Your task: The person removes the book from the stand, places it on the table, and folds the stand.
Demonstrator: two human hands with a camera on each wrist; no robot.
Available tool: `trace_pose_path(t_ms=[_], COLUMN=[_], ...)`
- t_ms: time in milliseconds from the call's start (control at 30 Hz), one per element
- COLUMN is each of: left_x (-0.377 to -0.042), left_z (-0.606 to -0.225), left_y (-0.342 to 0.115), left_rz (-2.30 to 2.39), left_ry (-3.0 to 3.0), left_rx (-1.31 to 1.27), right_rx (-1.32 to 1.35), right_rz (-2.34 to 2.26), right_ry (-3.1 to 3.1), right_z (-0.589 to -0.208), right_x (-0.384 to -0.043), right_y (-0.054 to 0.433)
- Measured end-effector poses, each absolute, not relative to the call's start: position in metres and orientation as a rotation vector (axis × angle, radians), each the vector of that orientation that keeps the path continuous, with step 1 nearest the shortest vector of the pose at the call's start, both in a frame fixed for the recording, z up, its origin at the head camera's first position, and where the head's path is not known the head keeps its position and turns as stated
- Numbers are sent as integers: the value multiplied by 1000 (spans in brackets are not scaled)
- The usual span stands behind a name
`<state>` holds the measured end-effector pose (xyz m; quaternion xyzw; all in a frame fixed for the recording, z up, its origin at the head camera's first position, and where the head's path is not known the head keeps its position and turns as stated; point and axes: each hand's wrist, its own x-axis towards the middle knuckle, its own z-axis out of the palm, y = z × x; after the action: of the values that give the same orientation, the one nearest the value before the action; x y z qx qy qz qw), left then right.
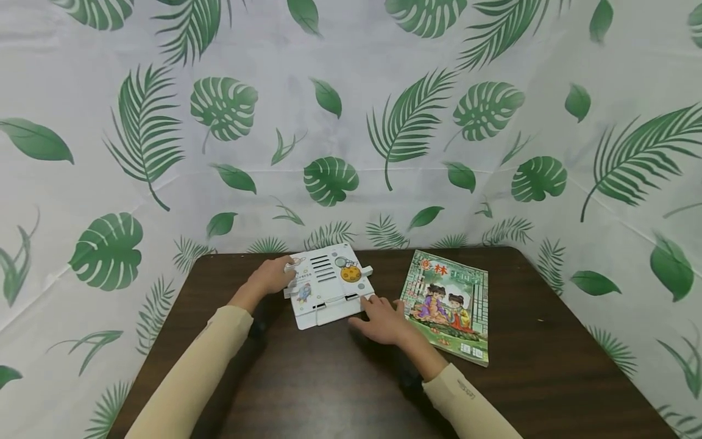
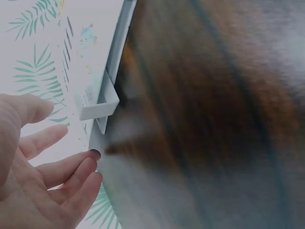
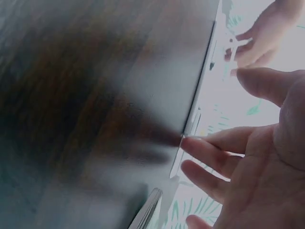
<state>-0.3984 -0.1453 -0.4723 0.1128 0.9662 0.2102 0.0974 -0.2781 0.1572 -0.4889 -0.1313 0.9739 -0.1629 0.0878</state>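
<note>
A white book stand point(image 1: 329, 280) with cartoon prints, a row of slots and small side clips lies tilted slightly on the dark table. At its left edge is my left hand point(image 1: 272, 274), thumb and fingers spread loosely. The left wrist view has this hand point(image 2: 52, 176) close to a protruding white clip point(image 2: 100, 109), with nothing gripped. My right hand point(image 1: 384, 320) is at the stand's lower right corner. In the right wrist view, fingertips of that hand point(image 3: 252, 148) touch the stand's edge, the thumb held well apart.
An illustrated magazine point(image 1: 446, 305) with two cartoon children on its cover lies right of the stand, close beside my right hand. The brown table point(image 1: 307, 390) ends at a white leaf-patterned cloth point(image 1: 351, 122) behind and at the sides.
</note>
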Motion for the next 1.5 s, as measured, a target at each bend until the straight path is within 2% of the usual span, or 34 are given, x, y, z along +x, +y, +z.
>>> trace_pose_path(t_ms=[467, 767, 967, 1133, 1500], left_x=[-414, -416, -388, -354, -288], left_z=[-469, -474, -469, -463, -490], left_y=[-129, -136, -122, -117, -131], left_rz=[636, 610, 374, 406, 649], left_ry=[2810, 2836, 2995, 3032, 2910], left_rx=[355, 333, 544, 690, 653], right_rx=[-416, -463, -418, -372, -411], right_rz=[-503, -513, -679, -793, -660], right_ry=[2871, 2820, 2808, 2797, 2828], right_z=[-495, -481, -489, -484, -482], right_x=[-270, -266, -270, -274, -274], right_y=[151, 141, 156, 159, 154])
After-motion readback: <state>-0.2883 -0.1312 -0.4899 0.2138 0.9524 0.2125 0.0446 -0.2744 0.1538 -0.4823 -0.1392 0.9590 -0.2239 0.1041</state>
